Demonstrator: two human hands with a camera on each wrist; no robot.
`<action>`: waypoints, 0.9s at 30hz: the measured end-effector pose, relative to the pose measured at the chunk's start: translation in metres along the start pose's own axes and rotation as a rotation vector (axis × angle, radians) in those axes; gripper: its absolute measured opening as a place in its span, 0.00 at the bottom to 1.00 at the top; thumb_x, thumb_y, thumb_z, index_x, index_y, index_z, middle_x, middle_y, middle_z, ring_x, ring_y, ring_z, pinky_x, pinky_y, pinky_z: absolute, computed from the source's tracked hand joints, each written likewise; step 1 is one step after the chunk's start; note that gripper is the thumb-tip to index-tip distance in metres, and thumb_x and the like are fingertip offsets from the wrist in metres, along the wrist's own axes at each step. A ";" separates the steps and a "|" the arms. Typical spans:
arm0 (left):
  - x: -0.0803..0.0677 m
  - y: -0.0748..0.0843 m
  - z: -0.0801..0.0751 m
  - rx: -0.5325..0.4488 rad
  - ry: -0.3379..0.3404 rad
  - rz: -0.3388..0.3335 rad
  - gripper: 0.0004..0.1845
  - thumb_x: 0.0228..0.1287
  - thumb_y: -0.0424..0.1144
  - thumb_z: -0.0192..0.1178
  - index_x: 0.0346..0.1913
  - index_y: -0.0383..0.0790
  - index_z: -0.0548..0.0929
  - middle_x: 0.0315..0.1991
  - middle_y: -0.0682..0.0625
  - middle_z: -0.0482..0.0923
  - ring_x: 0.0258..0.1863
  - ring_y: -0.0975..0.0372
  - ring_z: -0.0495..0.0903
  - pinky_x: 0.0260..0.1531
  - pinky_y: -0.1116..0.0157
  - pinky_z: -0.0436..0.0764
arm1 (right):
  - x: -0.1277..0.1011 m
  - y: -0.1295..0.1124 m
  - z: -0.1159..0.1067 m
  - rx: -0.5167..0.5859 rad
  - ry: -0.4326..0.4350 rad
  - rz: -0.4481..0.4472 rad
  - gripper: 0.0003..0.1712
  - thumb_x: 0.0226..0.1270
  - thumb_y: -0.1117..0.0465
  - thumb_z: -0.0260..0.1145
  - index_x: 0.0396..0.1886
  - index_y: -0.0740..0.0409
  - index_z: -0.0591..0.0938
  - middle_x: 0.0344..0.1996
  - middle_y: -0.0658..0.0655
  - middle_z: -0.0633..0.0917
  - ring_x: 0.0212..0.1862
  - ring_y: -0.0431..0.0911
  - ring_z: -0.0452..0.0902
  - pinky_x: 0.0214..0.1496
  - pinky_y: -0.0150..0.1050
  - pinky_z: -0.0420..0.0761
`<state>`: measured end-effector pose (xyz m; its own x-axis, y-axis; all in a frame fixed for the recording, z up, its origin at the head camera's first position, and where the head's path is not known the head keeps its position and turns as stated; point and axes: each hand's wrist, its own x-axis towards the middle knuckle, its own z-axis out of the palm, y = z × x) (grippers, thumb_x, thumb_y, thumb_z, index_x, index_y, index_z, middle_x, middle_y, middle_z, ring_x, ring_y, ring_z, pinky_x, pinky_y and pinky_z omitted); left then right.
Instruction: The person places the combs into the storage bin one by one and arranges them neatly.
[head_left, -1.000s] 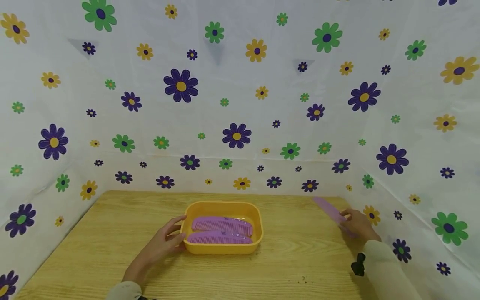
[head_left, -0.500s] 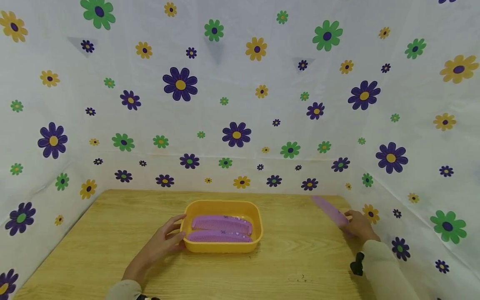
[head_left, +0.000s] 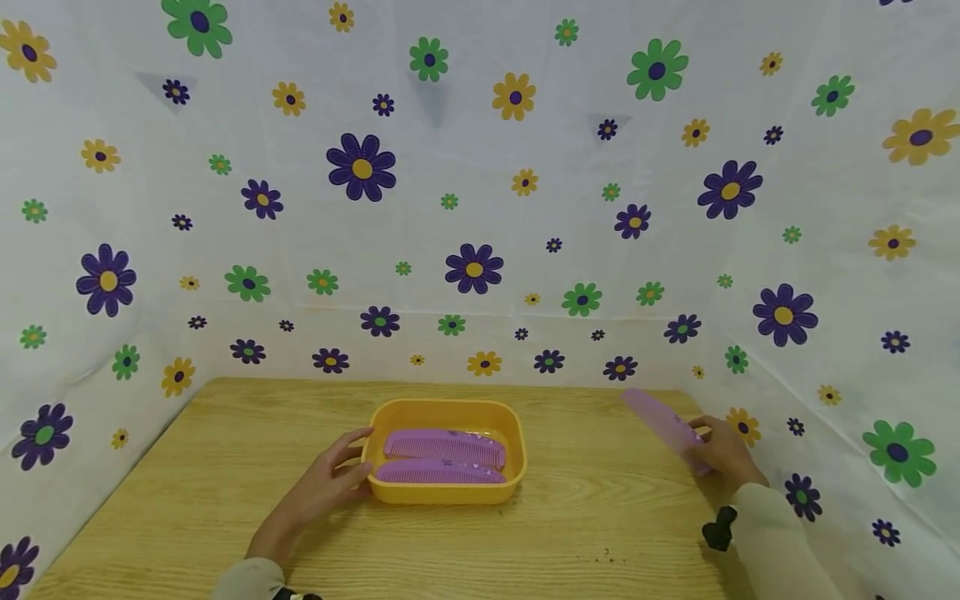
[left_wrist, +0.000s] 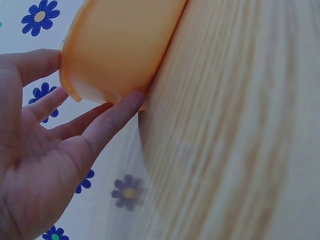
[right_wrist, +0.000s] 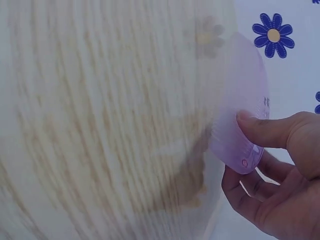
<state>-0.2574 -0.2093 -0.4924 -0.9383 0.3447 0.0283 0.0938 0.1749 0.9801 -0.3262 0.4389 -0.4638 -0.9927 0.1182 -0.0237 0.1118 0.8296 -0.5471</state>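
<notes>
A yellow plastic tray [head_left: 450, 494] stands on the table, with two purple combs lying in it, a rear comb [head_left: 446, 446] and a front comb [head_left: 438, 472]. My left hand [head_left: 326, 479] rests its fingertips on the tray's left end. In the left wrist view its fairly straight fingers [left_wrist: 112, 125] touch the tray's outer wall [left_wrist: 125, 50]. At the table's right side my right hand [head_left: 726, 450] pinches a third purple comb [head_left: 656, 418] near one end. The right wrist view shows the thumb [right_wrist: 265, 130] across this comb [right_wrist: 240, 95], with other fingers behind it.
The wooden table [head_left: 585, 517] ends at a white flower-printed sheet [head_left: 420, 233] at the back and on both sides. Small dark specks [head_left: 606, 557] lie on the wood toward the front right. A black bow [head_left: 720, 528] sits at the right sleeve.
The comb in my right hand has tilted and shifted slightly, and its printed marks show more clearly now. My left hand and the tray have stayed in place.
</notes>
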 end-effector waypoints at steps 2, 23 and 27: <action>0.000 0.001 0.000 -0.001 -0.001 -0.008 0.34 0.81 0.40 0.54 0.81 0.42 0.54 0.75 0.24 0.58 0.69 0.37 0.74 0.56 0.55 0.88 | 0.000 0.001 0.000 0.028 -0.004 -0.002 0.28 0.64 0.68 0.65 0.62 0.75 0.72 0.48 0.80 0.80 0.40 0.59 0.82 0.37 0.44 0.88; -0.001 0.002 0.002 -0.003 0.016 -0.031 0.34 0.81 0.41 0.54 0.81 0.44 0.55 0.76 0.26 0.58 0.69 0.39 0.74 0.57 0.53 0.87 | -0.009 -0.015 -0.006 0.100 -0.034 -0.026 0.26 0.66 0.70 0.67 0.62 0.74 0.74 0.50 0.82 0.80 0.36 0.52 0.81 0.31 0.41 0.87; -0.001 0.001 0.002 -0.004 0.013 -0.026 0.34 0.81 0.41 0.54 0.81 0.44 0.54 0.76 0.26 0.58 0.69 0.38 0.74 0.57 0.54 0.87 | -0.011 -0.020 -0.006 0.107 -0.059 -0.011 0.27 0.67 0.69 0.67 0.64 0.72 0.74 0.52 0.81 0.79 0.40 0.55 0.80 0.33 0.40 0.87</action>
<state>-0.2559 -0.2076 -0.4913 -0.9446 0.3282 0.0053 0.0681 0.1803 0.9813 -0.3173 0.4242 -0.4473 -0.9951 0.0743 -0.0647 0.0985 0.7670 -0.6340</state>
